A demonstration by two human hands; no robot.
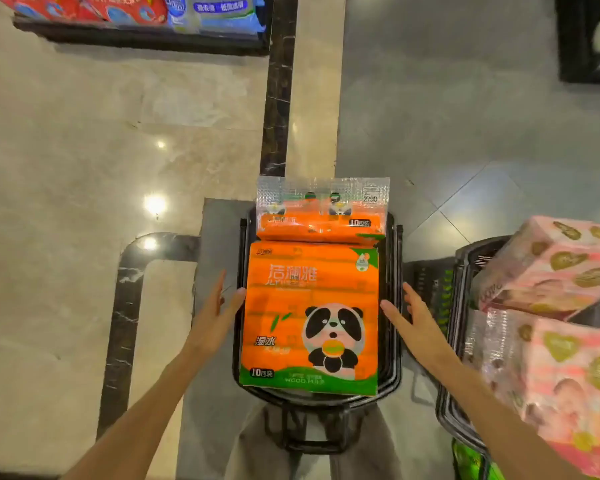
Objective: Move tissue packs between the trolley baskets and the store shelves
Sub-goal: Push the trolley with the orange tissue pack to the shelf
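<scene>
Orange tissue pack (310, 317) atop black basket (394, 271).
Left hand (219, 315) and right hand (411, 318) flank its side edges, fingers straight, gripping nothing.

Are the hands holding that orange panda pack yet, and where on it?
No grip yet. The left hand and right hand are open, flanking the orange panda pack at its side edges; the fingertips may just touch.
</scene>
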